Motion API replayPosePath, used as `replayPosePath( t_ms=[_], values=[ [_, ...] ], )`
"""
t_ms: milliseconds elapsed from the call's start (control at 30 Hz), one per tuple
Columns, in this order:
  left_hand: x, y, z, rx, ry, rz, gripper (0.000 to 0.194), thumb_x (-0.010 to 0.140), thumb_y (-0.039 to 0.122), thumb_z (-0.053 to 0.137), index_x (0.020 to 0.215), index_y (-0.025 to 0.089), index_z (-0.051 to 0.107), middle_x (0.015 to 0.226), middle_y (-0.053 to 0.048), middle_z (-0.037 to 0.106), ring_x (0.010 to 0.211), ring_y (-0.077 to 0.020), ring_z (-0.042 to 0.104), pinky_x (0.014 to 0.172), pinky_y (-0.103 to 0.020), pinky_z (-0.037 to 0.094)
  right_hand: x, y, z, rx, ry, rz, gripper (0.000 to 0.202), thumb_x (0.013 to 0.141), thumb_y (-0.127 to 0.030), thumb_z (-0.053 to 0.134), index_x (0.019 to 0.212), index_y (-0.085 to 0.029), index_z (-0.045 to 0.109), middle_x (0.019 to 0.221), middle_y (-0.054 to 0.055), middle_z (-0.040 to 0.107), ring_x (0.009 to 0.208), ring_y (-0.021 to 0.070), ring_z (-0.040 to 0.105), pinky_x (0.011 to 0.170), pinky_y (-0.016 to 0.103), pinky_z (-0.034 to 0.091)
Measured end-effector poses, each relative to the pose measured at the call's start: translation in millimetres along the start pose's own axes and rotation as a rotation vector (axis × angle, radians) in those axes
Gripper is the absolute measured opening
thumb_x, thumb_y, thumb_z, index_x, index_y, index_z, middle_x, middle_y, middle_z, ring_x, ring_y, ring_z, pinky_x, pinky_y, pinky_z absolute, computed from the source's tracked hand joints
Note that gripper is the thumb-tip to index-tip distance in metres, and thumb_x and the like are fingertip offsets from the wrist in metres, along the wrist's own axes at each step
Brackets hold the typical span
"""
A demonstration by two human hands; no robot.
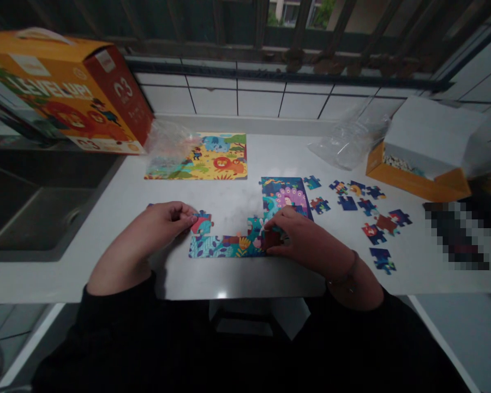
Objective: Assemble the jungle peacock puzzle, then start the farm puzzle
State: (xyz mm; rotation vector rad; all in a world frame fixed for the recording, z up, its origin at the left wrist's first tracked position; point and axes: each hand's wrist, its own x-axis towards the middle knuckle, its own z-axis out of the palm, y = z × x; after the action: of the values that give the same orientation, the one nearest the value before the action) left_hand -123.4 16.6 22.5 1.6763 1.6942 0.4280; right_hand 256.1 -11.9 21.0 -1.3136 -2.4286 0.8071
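My left hand (175, 218) is closed, thumb and fingertips pinching a teal and red jigsaw piece (203, 225). That piece sits just above the left end of a joined bottom strip of puzzle (213, 246) on the white counter. At the strip's right end, the curled fingers of my right hand (290, 232) grip a dark brown puzzle piece (272, 238), partly hidden by them. Whether that piece is seated in its neighbours I cannot tell. Above my right hand lies a joined section with a purple peacock (284, 194).
Loose puzzle pieces (367, 206) lie scattered to the right. Behind them are an open orange box (417, 183) and a clear plastic bag (343, 144). A lion picture sheet (225, 158) lies at the back, near an orange carton (65, 93). At left is a sink (57, 251).
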Motion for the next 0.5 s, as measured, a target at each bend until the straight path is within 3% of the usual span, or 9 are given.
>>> replayPosePath(
  t_ms=[100, 200, 400, 500],
  values=[
    [0.9, 3.2, -3.0, 0.089, -0.072, -0.006, 0.036, 0.086, 0.057, 0.072, 0.094, 0.024, 0.081, 0.094, -0.007, 0.085, 0.086, -0.0271, 0.073, 0.086, -0.042, 0.054, 0.4, -0.5, -0.3, 0.002, -0.005, -0.010, 0.032, 0.089, -0.020, 0.094, 0.115, -0.025, 0.076, 0.122, 0.007, 0.069, 0.122, 0.0290, 0.066, 0.104, 0.044, 0.058],
    [0.7, 7.2, -4.7, 0.161, -0.070, 0.006, 0.034, 0.086, 0.057, 0.069, 0.089, 0.025, 0.080, 0.088, -0.007, 0.083, 0.081, -0.0272, 0.071, 0.082, -0.042, 0.052, 0.0, -0.8, -0.8, 0.002, -0.005, -0.001, 0.032, 0.089, -0.020, 0.093, 0.115, -0.025, 0.075, 0.121, 0.007, 0.069, 0.121, 0.0285, 0.066, 0.104, 0.043, 0.058],
    [-1.9, 12.7, -0.9, 0.233, 0.009, -0.008, 0.025, 0.086, 0.050, 0.073, 0.088, 0.026, 0.078, 0.082, -0.006, 0.081, 0.075, -0.0261, 0.069, 0.074, -0.039, 0.047, -0.1, 0.6, 0.5, 0.015, 0.009, -0.013, 0.032, 0.089, -0.019, 0.091, 0.116, -0.025, 0.076, 0.122, 0.008, 0.069, 0.119, 0.0277, 0.066, 0.102, 0.043, 0.058],
    [-2.7, 13.1, 1.0, 0.223, 0.041, 0.002, 0.029, 0.084, 0.055, 0.079, 0.088, 0.026, 0.076, 0.078, -0.006, 0.078, 0.071, -0.0255, 0.067, 0.068, -0.039, 0.044, 0.1, -1.5, -0.6, 0.013, 0.005, -0.006, 0.030, 0.089, -0.019, 0.091, 0.114, -0.024, 0.076, 0.122, 0.008, 0.069, 0.118, 0.0279, 0.066, 0.101, 0.044, 0.058]
  ],
)
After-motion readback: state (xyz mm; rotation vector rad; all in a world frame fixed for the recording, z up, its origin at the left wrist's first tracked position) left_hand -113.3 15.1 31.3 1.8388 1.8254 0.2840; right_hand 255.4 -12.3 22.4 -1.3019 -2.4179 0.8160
